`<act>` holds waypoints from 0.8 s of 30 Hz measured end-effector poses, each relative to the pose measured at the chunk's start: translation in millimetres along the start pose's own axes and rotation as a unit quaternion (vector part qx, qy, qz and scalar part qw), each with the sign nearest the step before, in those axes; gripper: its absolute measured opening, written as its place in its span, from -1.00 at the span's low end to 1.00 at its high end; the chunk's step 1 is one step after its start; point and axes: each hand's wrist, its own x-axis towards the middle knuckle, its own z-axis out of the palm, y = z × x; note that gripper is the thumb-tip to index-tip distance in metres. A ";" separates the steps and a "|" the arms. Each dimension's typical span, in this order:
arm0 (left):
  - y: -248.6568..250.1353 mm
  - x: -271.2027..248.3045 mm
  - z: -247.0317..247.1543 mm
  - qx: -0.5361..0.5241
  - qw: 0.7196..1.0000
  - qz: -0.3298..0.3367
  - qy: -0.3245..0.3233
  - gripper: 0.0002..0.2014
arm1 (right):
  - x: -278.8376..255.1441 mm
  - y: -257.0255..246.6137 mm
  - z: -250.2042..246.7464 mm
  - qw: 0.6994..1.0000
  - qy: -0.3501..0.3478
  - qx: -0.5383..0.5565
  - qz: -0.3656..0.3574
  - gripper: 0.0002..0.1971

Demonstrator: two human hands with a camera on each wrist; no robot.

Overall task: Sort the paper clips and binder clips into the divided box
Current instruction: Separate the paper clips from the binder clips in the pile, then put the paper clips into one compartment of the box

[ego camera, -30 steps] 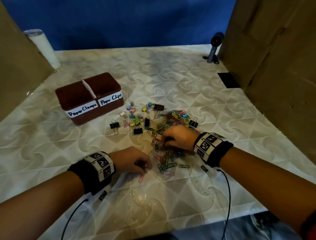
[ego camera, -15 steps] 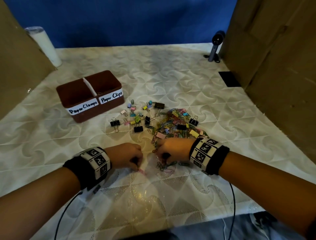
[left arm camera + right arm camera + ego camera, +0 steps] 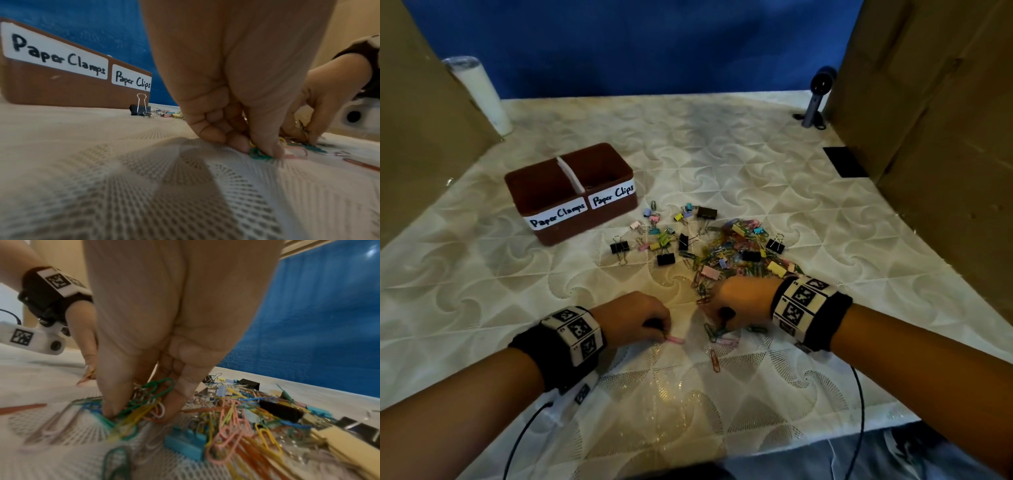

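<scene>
Clips (image 3: 144, 404) are being pinched in a bunch by the right hand (image 3: 739, 301); a green clip (image 3: 259, 154) is being pinched by the left hand (image 3: 633, 317).

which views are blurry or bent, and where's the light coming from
Head view: sharpest; wide lens bows the cardboard walls, warm light pools on the cloth between the hands. Left wrist view: box labels readable, left hand soft, near cloth blurred and shadowed. Right wrist view: paper clips near the right hand fairly clear, lower edges smeared.
</scene>
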 end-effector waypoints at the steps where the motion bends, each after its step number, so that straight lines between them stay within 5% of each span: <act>1: -1.3 -1.2 0.6 -0.007 1.000 -0.002 0.005 -0.83 | -0.9 0.3 0.2 1.000 0.003 0.003 -0.001 -0.82; 9: -25.5 -15.7 -16.2 -0.039 0.994 -0.052 0.091 -0.91 | -7.4 5.0 -20.4 0.992 0.094 0.076 0.020 -0.80; 16: -46.6 -21.7 -79.3 -0.096 0.966 -0.109 0.212 -0.95 | 8.4 12.1 -79.2 0.973 0.209 0.083 0.044 -0.80; 24: -87.1 -12.3 -181.3 -0.095 0.920 -0.182 0.333 -0.87 | 84.5 3.3 -184.3 0.909 0.396 0.128 0.020 -0.88</act>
